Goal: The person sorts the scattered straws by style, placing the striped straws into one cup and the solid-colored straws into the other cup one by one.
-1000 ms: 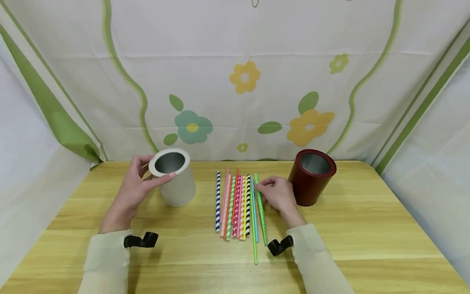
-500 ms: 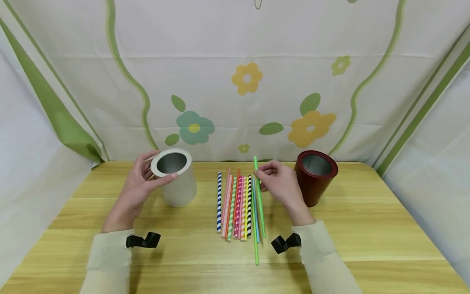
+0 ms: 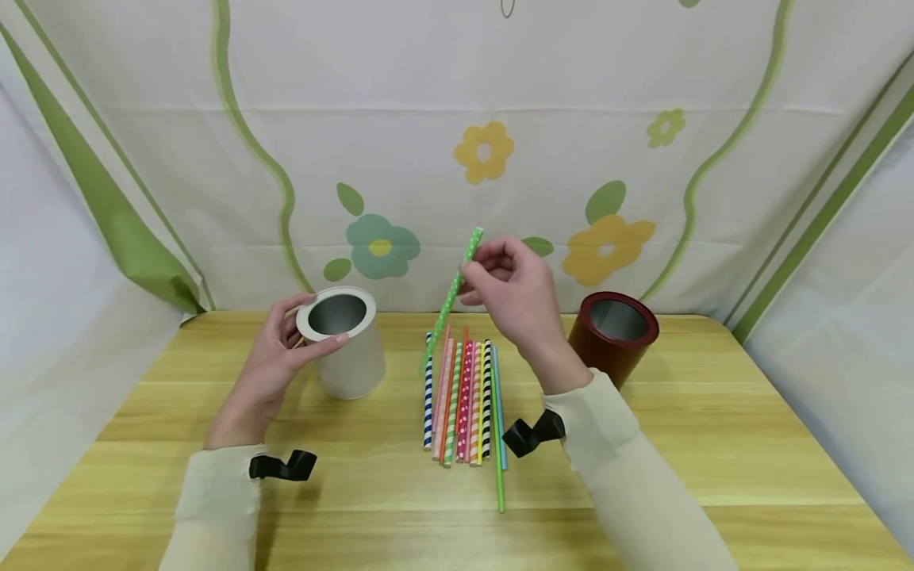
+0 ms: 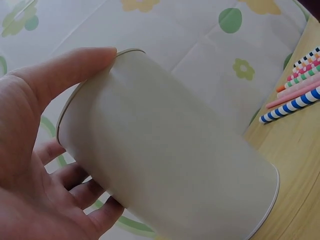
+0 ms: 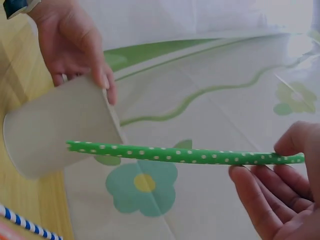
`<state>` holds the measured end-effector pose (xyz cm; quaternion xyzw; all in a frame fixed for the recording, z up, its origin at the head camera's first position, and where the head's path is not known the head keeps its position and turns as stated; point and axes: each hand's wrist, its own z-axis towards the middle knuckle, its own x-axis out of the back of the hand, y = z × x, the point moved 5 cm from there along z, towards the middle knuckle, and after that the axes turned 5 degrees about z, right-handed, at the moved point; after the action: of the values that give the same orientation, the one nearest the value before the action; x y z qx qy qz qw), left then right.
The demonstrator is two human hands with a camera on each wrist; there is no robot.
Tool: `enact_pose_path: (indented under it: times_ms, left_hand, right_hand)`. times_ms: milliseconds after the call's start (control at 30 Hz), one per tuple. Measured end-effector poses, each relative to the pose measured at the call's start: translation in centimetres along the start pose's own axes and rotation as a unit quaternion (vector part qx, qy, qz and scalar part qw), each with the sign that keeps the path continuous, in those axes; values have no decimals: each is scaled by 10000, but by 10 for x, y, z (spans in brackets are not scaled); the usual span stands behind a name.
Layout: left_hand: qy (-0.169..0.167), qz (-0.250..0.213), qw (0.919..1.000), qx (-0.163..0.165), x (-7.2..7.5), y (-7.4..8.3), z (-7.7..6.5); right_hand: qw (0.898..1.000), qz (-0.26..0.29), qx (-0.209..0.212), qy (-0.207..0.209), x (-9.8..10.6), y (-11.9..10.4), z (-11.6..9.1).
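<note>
My right hand pinches a green straw with white dots near its upper end. The straw hangs tilted above the table, its lower end toward the left, over the top of the blue-striped straw. My left hand grips the rim of a white can, thumb on the near side and fingers behind. The can stands upright with its open top showing a metal inside. In the left wrist view the white can fills the middle. Several straws in different colours and patterns lie side by side between the hands.
A dark red can, open at the top, stands behind my right wrist. The wooden table ends at a flowered curtain hanging along its back edge. A bright green straw juts nearer than the others.
My right hand has picked the green dotted straw off the table, raised it and carried it left, and the straw has tilted. My left hand stays on the white can.
</note>
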<state>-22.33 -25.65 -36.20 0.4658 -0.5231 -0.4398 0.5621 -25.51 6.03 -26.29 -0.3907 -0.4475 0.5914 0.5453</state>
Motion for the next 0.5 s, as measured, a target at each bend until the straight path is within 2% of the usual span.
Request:
enact_pose_path:
  times_ms: [267,400,500]
  left_hand:
    - [-14,-103,9999,36,-2,1,-2]
    - [-23,-82,10000,34,-4,2,-2]
    - [-26,-132,9999,62,-5,2,-1]
  right_hand:
    - [9924,710,846,550,-22,-22,8]
    - [9874,1015,975,730,-31,-23,11]
    - [9867,1148,916,691,-41,-20,13]
